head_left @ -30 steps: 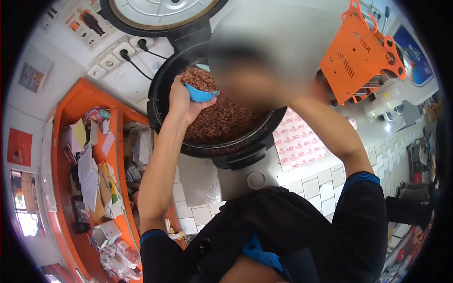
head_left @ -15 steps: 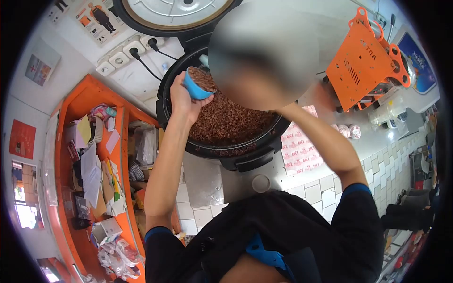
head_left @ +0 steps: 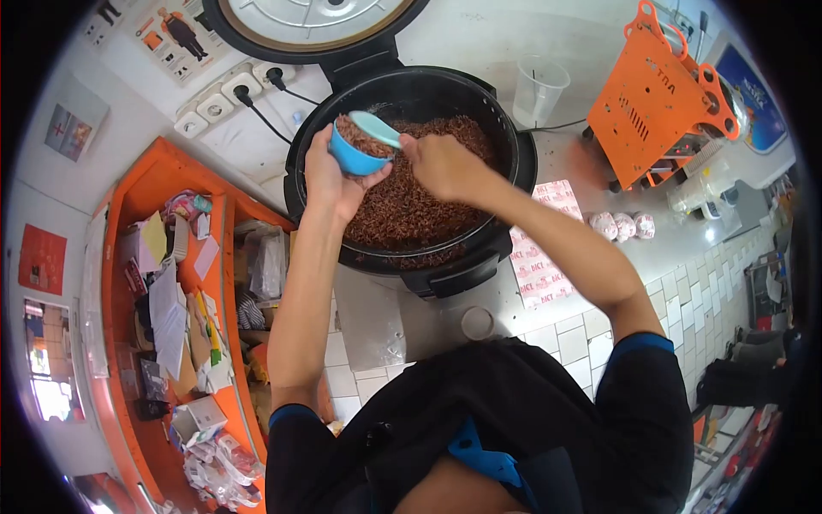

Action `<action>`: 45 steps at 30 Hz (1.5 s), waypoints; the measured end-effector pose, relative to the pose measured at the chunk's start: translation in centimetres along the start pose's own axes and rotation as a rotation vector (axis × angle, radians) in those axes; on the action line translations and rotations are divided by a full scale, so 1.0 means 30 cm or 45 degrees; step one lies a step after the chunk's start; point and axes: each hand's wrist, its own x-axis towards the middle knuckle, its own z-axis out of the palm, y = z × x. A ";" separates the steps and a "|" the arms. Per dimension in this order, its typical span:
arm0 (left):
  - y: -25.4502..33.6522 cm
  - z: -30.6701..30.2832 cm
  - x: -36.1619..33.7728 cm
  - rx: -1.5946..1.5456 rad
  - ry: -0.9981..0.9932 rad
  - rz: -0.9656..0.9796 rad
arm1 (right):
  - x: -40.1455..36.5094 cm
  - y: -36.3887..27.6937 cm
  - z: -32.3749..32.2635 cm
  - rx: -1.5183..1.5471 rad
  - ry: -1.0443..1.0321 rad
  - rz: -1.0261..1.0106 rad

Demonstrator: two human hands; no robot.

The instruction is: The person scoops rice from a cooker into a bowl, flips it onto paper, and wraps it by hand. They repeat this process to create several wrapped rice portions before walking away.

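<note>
A large black cooker (head_left: 522,163) stands open on the metal counter, with reddish-brown rice (head_left: 411,210) inside. Over its left part my left hand (head_left: 330,180) holds a small blue bowl (head_left: 355,161), tilted and filled with the same rice. My right hand (head_left: 445,167) is closed round the handle of a light teal scoop (head_left: 377,128). The scoop's head lies against the rice at the top of the bowl, and its underside faces me.
The raised lid (head_left: 317,26) is behind the cooker. To the right are a clear plastic jug (head_left: 539,90), an orange machine (head_left: 655,107), printed paper sheets (head_left: 548,257) and several wrapped balls (head_left: 623,226). A clear cup (head_left: 477,323) sits near the front edge; orange shelves (head_left: 145,343) stand left.
A blurred, pale round shape that covered my right hand and part of the cooker is gone. My right hand now shows further left, with the scoop at the bowl. The jug is now visible.
</note>
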 end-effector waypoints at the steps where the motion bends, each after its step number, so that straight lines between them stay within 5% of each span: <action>1: -0.011 -0.003 0.001 0.013 -0.014 0.000 | 0.030 0.032 -0.018 -0.058 -0.013 -0.070; 6: -0.024 0.017 -0.031 0.120 0.008 0.156 | -0.019 -0.025 0.100 0.181 0.165 -0.145; 9: 0.000 0.001 -0.059 -0.021 -0.124 0.060 | 0.051 0.114 0.031 -0.255 0.053 -0.076; 10: 0.002 -0.012 -0.059 -0.071 -0.171 0.059 | 0.042 0.096 0.005 -0.188 0.210 -0.086; 12: 0.002 -0.007 -0.032 -0.016 -0.045 0.143 | -0.050 -0.005 -0.064 0.484 0.152 0.323; 14: -0.018 0.012 -0.041 0.041 0.092 0.214 | -0.136 -0.129 -0.060 0.590 -0.273 0.358; 15: -0.029 0.029 -0.052 0.026 0.021 0.200 | -0.115 -0.061 0.098 0.306 0.197 -0.033; 16: -0.034 0.040 -0.060 0.015 -0.055 0.182 | -0.132 -0.073 0.105 0.243 0.310 -0.111; 22: -0.045 0.018 -0.077 -0.116 -0.178 0.042 | -0.005 0.005 -0.039 -0.239 0.046 -0.108; 24: -0.018 0.024 -0.080 -0.188 -0.152 0.090 | -0.057 -0.041 -0.085 0.182 0.175 0.180; 28: -0.005 0.002 -0.078 -0.089 -0.213 0.122 | -0.094 -0.037 0.057 0.154 0.312 -0.123; 30: -0.003 -0.027 -0.088 -0.166 -0.188 0.088 | -0.024 0.045 -0.013 -0.258 0.011 -0.023; 31: -0.002 -0.043 -0.092 -0.297 -0.256 0.079 | -0.006 0.031 -0.050 0.066 -0.218 0.409; 32: -0.001 -0.052 -0.096 -0.433 -0.323 0.076 | 0.009 0.051 -0.050 0.104 -0.183 0.458; 34: -0.001 -0.021 -0.120 -0.538 -0.363 0.116 | 0.031 0.104 0.058 -0.309 0.708 -0.211; 36: -0.013 0.057 -0.175 -0.623 -0.304 0.163 | -0.017 0.032 0.048 0.814 0.250 -0.346; 38: -0.075 0.102 -0.179 -0.387 -0.302 0.266 | -0.102 -0.064 0.048 2.007 -0.066 0.112; 40: -0.110 0.157 -0.198 0.061 -0.203 0.562 | -0.208 -0.074 -0.016 2.365 0.004 -0.015; 42: -0.089 0.152 -0.230 1.381 0.116 1.040 | -0.306 0.015 -0.073 2.518 0.008 -0.074; 45: -0.157 0.308 -0.429 1.259 0.271 1.216 | -0.504 0.188 -0.143 2.581 0.060 0.013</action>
